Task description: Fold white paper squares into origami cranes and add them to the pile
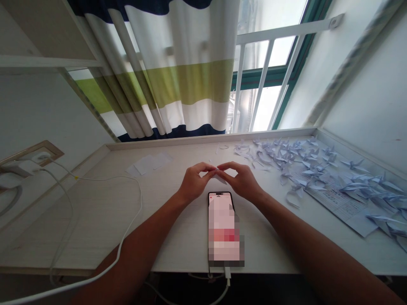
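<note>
Between my two hands is a small piece of folded white paper [221, 178], pinched by the fingertips above the desk. My left hand [197, 180] grips its left side with thumb and forefinger. From the other side my right hand [239, 178] pinches the same paper, and the fingers of both hands nearly meet at its top. The paper's exact folds are mostly hidden by the fingers. Just below the hands, a phone [222, 224] lies face up with its screen lit and partly blurred. To the right spread many folded paper cranes [305, 163].
Several flat white paper sheets [146, 164] lie left of the hands. A printed sheet [340, 207] sits under some cranes. A white cable [140, 199] loops across the desk [104, 199] from the wall socket [44, 154]; another cable [227, 275] plugs into the phone. A curtain [187, 84] hangs behind.
</note>
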The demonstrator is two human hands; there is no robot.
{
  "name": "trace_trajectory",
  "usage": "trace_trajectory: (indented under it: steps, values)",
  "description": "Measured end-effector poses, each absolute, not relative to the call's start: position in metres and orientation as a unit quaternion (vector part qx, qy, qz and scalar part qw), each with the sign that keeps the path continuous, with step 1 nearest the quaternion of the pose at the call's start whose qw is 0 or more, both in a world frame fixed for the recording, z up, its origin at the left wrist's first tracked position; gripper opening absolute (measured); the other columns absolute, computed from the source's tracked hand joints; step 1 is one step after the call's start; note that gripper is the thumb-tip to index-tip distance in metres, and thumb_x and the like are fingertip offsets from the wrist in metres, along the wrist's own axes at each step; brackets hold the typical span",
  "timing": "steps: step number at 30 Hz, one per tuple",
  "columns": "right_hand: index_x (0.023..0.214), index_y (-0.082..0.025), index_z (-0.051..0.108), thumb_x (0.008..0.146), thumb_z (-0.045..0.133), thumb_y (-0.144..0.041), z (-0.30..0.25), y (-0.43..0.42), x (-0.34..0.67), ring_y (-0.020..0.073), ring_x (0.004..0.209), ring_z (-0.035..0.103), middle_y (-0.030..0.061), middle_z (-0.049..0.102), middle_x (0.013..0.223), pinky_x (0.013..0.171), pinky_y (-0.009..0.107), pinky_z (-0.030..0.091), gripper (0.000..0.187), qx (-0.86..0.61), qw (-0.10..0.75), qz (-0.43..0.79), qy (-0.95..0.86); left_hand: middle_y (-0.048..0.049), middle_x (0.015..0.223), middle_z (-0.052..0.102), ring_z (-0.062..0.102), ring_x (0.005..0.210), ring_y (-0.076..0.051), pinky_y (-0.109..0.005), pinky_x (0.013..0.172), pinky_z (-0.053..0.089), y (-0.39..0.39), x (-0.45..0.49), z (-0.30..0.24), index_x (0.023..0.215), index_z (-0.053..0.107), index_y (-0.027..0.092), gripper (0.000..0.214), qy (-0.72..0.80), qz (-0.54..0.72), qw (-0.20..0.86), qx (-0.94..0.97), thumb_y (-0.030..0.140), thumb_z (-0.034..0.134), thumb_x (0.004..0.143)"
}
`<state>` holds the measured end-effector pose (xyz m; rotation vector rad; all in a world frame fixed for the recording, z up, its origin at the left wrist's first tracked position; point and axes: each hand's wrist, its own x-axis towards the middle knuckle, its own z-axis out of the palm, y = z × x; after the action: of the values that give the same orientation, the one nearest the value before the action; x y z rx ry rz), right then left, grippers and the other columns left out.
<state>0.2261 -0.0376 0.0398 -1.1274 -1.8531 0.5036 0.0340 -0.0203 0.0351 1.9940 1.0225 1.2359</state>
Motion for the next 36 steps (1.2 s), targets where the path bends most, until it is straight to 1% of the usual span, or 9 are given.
trace_trajectory:
  steps: [5,9,12,16,19,24,29,33,36]
  values:
    - [0.092,-0.024,0.075,0.095,0.066,-0.038,0.04,-0.038,0.225,0.0242,0.086,0.073,0.0052,0.079,0.091,0.081,0.04,0.056,0.017,-0.457,0.438,0.183,-0.752,-0.0047,0.091,0.078,0.072,0.086,-0.021,-0.037,0.082,0.059,-0.021,0.034,0.036,0.094,0.076,0.02,0.02,0.382,0.452,0.285,0.754,0.039,0.072,0.09]
    - [0.089,-0.022,0.074,0.095,0.064,-0.039,0.043,-0.04,0.225,0.0227,0.083,0.073,0.0048,0.078,0.089,0.071,0.034,0.055,0.02,-0.454,0.442,0.219,-0.742,-0.006,0.096,0.079,0.072,0.087,-0.022,-0.037,0.08,0.059,-0.02,0.033,0.037,0.101,0.077,0.021,0.025,0.382,0.418,0.289,0.771,0.043,0.069,0.092]
    - [0.088,-0.022,0.073,0.095,0.063,-0.038,0.043,-0.038,0.226,0.0217,0.082,0.072,0.0041,0.078,0.09,0.065,0.031,0.053,0.02,-0.462,0.442,0.241,-0.73,-0.0056,0.094,0.079,0.072,0.085,-0.022,-0.035,0.076,0.057,-0.018,0.032,0.037,0.1,0.078,0.022,0.026,0.386,0.392,0.302,0.778,0.044,0.067,0.093]
    - [0.09,-0.02,0.073,0.095,0.062,-0.038,0.041,-0.035,0.227,0.021,0.083,0.071,0.0046,0.077,0.089,0.072,0.032,0.055,0.021,-0.456,0.447,0.254,-0.727,-0.0057,0.088,0.079,0.071,0.079,-0.022,-0.034,0.074,0.056,-0.017,0.03,0.037,0.09,0.079,0.02,0.029,0.406,0.406,0.325,0.751,0.047,0.07,0.089]
    - [0.093,-0.02,0.074,0.095,0.062,-0.042,0.04,-0.033,0.227,0.021,0.084,0.072,0.0055,0.078,0.09,0.077,0.034,0.055,0.025,-0.45,0.431,0.275,-0.732,-0.0068,0.087,0.079,0.073,0.081,-0.022,-0.034,0.076,0.057,-0.016,0.028,0.036,0.092,0.078,0.018,0.031,0.395,0.421,0.371,0.727,0.048,0.073,0.087]
    - [0.081,-0.019,0.073,0.093,0.063,-0.051,0.037,-0.032,0.228,0.0193,0.072,0.07,0.005,0.076,0.076,0.069,0.032,0.055,0.036,-0.427,0.431,0.351,-0.714,-0.0093,0.083,0.08,0.076,0.079,-0.023,-0.033,0.07,0.057,-0.013,0.028,0.034,0.091,0.075,0.015,0.036,0.375,0.428,0.482,0.666,0.049,0.079,0.081]
    - [0.078,-0.018,0.068,0.089,0.067,-0.059,0.035,-0.03,0.23,0.0153,0.056,0.065,0.002,0.07,0.061,0.057,0.027,0.053,0.043,-0.403,0.423,0.447,-0.677,-0.0098,0.076,0.079,0.077,0.072,-0.023,-0.032,0.067,0.056,-0.013,0.03,0.038,0.088,0.073,0.013,0.039,0.391,0.435,0.503,0.636,0.049,0.084,0.076]
    - [0.076,-0.018,0.064,0.09,0.065,-0.059,0.034,-0.031,0.23,0.0115,0.042,0.054,-0.0014,0.063,0.054,0.043,0.024,0.042,0.043,-0.42,0.416,0.443,-0.674,-0.0091,0.075,0.078,0.076,0.07,-0.022,-0.033,0.068,0.056,-0.013,0.03,0.038,0.087,0.074,0.013,0.039,0.381,0.443,0.522,0.621,0.048,0.085,0.075]
    - [0.088,-0.019,0.068,0.093,0.064,-0.053,0.032,-0.031,0.229,0.0146,0.051,0.061,0.0009,0.067,0.064,0.05,0.028,0.05,0.034,-0.449,0.424,0.357,-0.701,-0.009,0.079,0.079,0.077,0.073,-0.022,-0.034,0.072,0.058,-0.011,0.03,0.032,0.089,0.074,0.014,0.038,0.377,0.447,0.533,0.612,0.048,0.084,0.077]
